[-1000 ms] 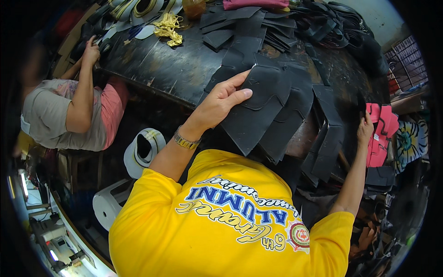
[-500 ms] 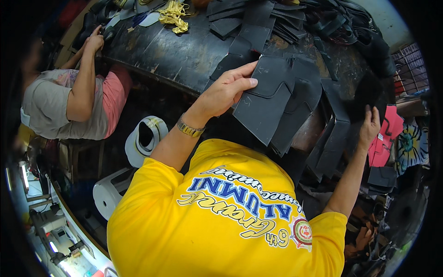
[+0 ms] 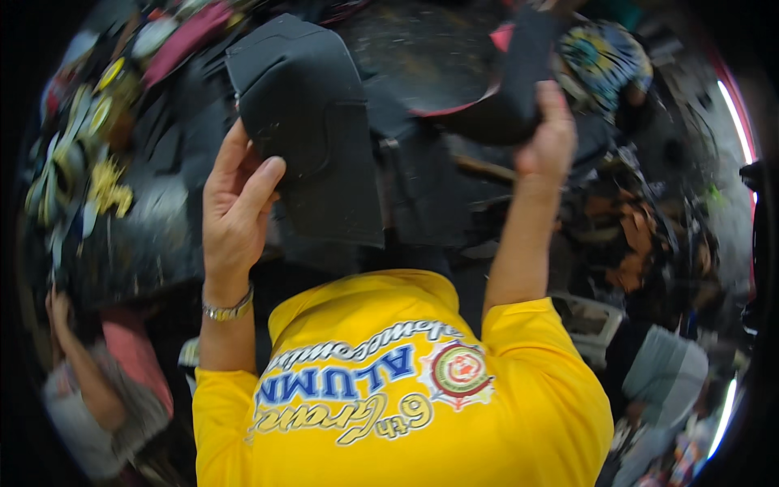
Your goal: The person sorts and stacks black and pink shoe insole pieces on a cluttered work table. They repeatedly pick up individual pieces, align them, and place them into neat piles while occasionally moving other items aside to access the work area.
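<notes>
At far left, a co-worker [image 3: 105, 398] sits by the dark table [image 3: 162, 235], where a yellow bundle of cord [image 3: 109, 187] lies. The person's left hand [image 3: 239, 199] pinches the left edge of a black panel [image 3: 324, 122] between thumb and fingers, lifting it above the table. A curved seam already crosses this panel; more black pieces [image 3: 422, 187] lie just beyond its right edge, so handling seems only partly done. Further right, the right hand [image 3: 552, 142] is against a dark curved piece [image 3: 519, 77], apart from the panel and not joined to it. Brown scraps [image 3: 633, 243] lie at far right.

The panel's underside is hidden, as is whether it is one layer or several. Blur covers the right fingers, so I cannot tell how firmly they close; the curved piece's top is cut off.
</notes>
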Demonstrator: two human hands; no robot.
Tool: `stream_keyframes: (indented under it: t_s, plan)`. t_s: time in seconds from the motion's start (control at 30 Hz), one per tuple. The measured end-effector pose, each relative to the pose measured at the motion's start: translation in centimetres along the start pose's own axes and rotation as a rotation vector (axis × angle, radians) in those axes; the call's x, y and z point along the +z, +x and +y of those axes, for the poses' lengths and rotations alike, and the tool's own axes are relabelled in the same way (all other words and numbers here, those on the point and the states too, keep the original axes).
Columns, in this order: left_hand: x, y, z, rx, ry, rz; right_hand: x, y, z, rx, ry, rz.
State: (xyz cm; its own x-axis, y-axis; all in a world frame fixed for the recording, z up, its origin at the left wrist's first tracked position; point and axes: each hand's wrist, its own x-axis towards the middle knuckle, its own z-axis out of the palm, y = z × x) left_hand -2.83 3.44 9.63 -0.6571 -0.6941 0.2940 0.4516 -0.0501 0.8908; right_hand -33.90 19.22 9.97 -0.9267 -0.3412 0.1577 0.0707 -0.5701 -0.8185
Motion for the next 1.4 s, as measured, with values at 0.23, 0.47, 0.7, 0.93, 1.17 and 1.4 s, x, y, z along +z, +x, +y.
stream_keyframes:
  t_s: [0.23, 0.47, 0.7, 0.93, 1.17, 1.4]
  plan:
    - [7.8, 5.4, -1.4, 0.061, 0.159, -0.46, -5.9, -6.7, 2.4, 0.557, 0.548, -0.064]
    - [18.8, 12.3, -8.6, 0.023, 0.082, -0.718, -10.1, -10.9, 1.7, 0.135, 0.518, 0.147]
    - [28.6, 16.4, -17.5, -0.245, 0.025, -0.72, -14.4, -12.7, -1.0, 0.105, 0.339, 0.385]
    - [31.3, 17.5, -24.8, -0.061, 0.458, -0.788, -15.5, -13.7, -2.4, 0.096, 0.277, 0.358]
    - [29.6, 17.9, -25.8, 0.208, 0.735, -0.649, -14.2, -13.2, -2.1, 0.062, 0.267, 0.243]
    - [22.4, 13.7, -16.3, -0.276, 0.337, -0.911, -11.3, -11.0, -2.4, 0.031, 0.167, 0.242]
